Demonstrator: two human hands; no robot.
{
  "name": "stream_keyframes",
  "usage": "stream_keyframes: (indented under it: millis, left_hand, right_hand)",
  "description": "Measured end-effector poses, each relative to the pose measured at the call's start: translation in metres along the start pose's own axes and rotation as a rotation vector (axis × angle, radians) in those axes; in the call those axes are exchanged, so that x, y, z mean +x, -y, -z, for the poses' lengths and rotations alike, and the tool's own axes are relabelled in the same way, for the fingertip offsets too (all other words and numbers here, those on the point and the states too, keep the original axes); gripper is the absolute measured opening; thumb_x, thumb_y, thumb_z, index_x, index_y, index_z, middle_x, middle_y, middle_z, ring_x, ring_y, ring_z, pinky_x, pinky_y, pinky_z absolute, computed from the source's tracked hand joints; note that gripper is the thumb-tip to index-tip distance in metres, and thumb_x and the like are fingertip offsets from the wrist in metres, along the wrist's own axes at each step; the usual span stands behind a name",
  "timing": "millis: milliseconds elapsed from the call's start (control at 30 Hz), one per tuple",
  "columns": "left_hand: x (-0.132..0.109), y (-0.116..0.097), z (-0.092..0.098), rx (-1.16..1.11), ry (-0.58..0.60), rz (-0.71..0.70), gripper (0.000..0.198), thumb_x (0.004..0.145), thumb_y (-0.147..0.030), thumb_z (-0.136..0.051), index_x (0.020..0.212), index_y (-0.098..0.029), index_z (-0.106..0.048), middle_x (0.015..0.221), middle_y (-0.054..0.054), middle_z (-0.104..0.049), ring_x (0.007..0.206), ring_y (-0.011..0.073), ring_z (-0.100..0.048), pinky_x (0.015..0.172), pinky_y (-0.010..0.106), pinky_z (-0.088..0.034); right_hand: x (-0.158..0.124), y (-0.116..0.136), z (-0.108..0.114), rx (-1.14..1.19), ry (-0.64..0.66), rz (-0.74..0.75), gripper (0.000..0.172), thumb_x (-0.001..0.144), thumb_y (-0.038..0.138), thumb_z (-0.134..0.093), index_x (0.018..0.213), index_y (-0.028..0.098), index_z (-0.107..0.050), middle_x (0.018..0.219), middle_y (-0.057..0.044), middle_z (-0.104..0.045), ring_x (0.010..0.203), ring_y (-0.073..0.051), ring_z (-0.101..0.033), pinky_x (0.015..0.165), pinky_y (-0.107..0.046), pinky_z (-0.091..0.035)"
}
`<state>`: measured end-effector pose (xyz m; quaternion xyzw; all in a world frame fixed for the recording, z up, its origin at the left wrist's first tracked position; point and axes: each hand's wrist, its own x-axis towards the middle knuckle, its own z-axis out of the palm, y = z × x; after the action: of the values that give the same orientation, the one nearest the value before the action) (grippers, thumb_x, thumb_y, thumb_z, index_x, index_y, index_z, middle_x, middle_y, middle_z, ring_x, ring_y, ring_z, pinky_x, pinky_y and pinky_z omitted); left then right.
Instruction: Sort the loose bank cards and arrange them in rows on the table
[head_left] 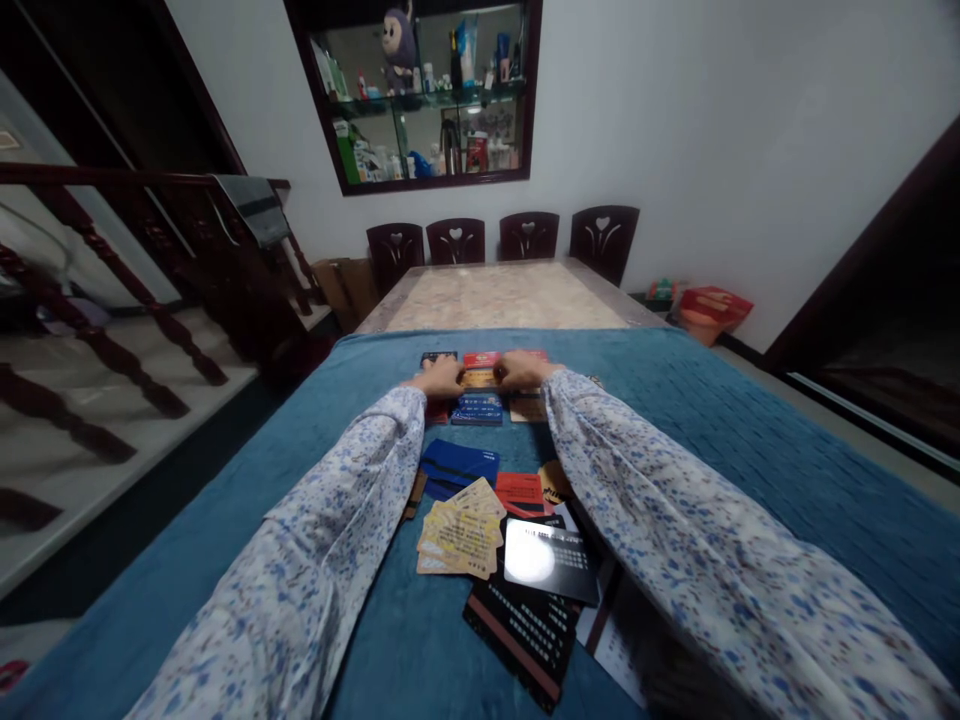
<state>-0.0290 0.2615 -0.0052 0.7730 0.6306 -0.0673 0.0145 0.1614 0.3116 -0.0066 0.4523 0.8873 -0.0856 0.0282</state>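
Observation:
At the far part of the blue cloth, my two hands meet around a gold card (480,378) in a grid of card piles. My left hand (441,379) has its curled fingers at the card's left edge. On the opposite edge are the bent fingers of my right hand (520,371). Behind the gold card lies a red card (481,358); in front of it is a blue card pile (478,409). A dark card (438,356) shows beyond my left hand, and a beige card (529,408) lies just below my right one. My hands partly cover the neighbouring piles.
Nearer me lie loose cards: blue cards (459,468), an orange-red card (520,491), fanned beige-gold cards (459,535) and black cards (521,630). The blue cloth (247,560) covers the near table; bare stone tabletop (510,295) continues toward several chairs (529,235).

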Motion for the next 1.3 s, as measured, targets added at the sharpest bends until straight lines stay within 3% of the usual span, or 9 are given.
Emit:
stream_keyframes:
  millis: [500,800,1000,1300]
  left_hand:
    - [-0.009,0.010,-0.004,-0.057,-0.094,-0.027,0.050,0.085,-0.032,-0.061,0.133,-0.018,-0.063,0.141,0.017,-0.057,0.134,0.0372,-0.045,0.106,0.051,-0.039]
    - [-0.032,0.018,-0.003,-0.121,-0.209,-0.059,0.047,0.088,-0.024,-0.055,0.134,-0.016,-0.064,0.142,0.017,-0.058,0.133,0.0353,-0.047,0.107,0.051,-0.035]
    - [-0.056,0.023,-0.001,-0.146,-0.275,-0.076,0.041,0.090,-0.024,-0.055,0.127,-0.016,-0.069,0.136,0.015,-0.061,0.129,0.0344,-0.048,0.107,0.051,-0.034]
    - [-0.094,0.031,-0.010,-0.199,-0.347,-0.092,0.032,0.091,-0.022,-0.054,0.116,-0.020,-0.074,0.128,0.012,-0.065,0.122,0.0309,-0.053,0.106,0.051,-0.034]
  right_hand:
    - [-0.014,-0.007,0.003,-0.051,-0.032,0.009,0.060,0.076,0.042,-0.077,0.134,0.025,-0.070,0.110,-0.006,-0.078,0.101,-0.027,-0.070,0.076,-0.028,-0.049]
    - [-0.034,0.001,0.010,-0.086,-0.123,0.011,0.043,0.086,0.036,-0.069,0.126,0.023,-0.072,0.119,-0.009,-0.076,0.119,-0.031,-0.062,0.087,-0.032,-0.046]
    - [-0.051,0.017,0.013,-0.099,-0.229,0.023,0.031,0.090,0.025,-0.060,0.117,0.022,-0.077,0.120,-0.011,-0.076,0.117,-0.030,-0.062,0.085,-0.032,-0.043]
    - [-0.070,0.052,0.005,-0.103,-0.298,0.089,0.029,0.087,0.015,-0.054,0.101,0.020,-0.080,0.108,-0.011,-0.078,0.107,-0.027,-0.063,0.079,-0.031,-0.037]
